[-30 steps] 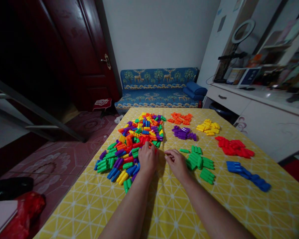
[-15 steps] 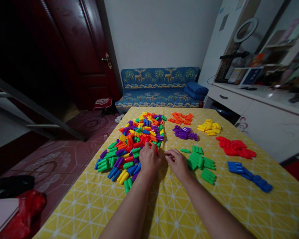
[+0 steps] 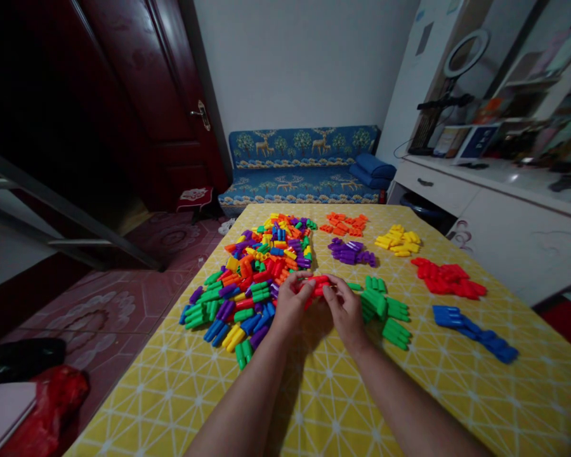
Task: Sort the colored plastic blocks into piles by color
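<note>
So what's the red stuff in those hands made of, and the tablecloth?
Red stuff: probably smooth, slightly shiny moulded plastic, going by its even, bright colour and rounded ridges.
Tablecloth: fabric or thin vinyl, fairly matte; a faint crease suggests a flexible sheet, but which one can't be told.

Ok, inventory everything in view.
tablecloth: one, yellow, centre
mixed pile: one, multicoloured, tablecloth's left
sorted piles: six, orange/purple/yellow/green/red/blue, tablecloth's right
red pieces: uncounted, red, held
sofa: one, blue, beyond tablecloth
cushions: two, blue, on sofa
door: one, maroon, back left
stool: one, red, near door
metal frame: one, grey, left
bag: one, red, lower left
cabinet: one, white, right
ring light: one, white, above cabinet
clutter: uncounted, mixed, on cabinet
left hand, right hand: two, bare, holding pieces
</note>
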A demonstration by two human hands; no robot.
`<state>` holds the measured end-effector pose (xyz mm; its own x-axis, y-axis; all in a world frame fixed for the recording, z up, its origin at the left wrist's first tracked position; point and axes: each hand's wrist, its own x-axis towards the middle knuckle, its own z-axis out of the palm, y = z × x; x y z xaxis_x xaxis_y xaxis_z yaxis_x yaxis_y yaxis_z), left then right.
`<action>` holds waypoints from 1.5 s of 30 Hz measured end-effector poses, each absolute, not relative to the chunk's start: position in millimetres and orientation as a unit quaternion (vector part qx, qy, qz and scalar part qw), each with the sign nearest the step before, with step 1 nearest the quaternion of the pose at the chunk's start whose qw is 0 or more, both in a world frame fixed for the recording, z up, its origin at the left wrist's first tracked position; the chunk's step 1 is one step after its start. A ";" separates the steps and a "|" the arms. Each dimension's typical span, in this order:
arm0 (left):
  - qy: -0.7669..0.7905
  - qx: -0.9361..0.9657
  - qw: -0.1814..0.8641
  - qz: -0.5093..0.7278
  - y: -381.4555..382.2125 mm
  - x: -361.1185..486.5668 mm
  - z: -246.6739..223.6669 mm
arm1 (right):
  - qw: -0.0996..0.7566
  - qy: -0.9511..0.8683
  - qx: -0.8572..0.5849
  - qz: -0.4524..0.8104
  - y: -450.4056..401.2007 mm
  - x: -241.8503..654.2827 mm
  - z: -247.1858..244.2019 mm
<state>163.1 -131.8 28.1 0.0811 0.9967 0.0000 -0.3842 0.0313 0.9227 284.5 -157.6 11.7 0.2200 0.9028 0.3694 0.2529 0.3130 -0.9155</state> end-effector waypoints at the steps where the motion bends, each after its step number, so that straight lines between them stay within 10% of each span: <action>1: 0.368 0.386 0.629 0.566 -132.2 163.6 29.1 | 0.587 -0.563 -0.512 0.278 -158.6 284.5 12.6; 16: 0.336 0.279 0.743 0.507 -127.2 167.0 17.6 | 0.653 -0.468 -0.588 0.094 -139.7 341.4 30.5; 27: 0.308 0.282 0.762 0.495 -124.2 167.7 15.6 | 0.356 -0.459 -0.808 -0.098 -129.5 467.9 -3.6; 45: 0.312 0.324 0.757 0.474 -130.9 168.3 13.7 | 0.514 -0.612 -0.576 0.170 -141.6 373.9 25.3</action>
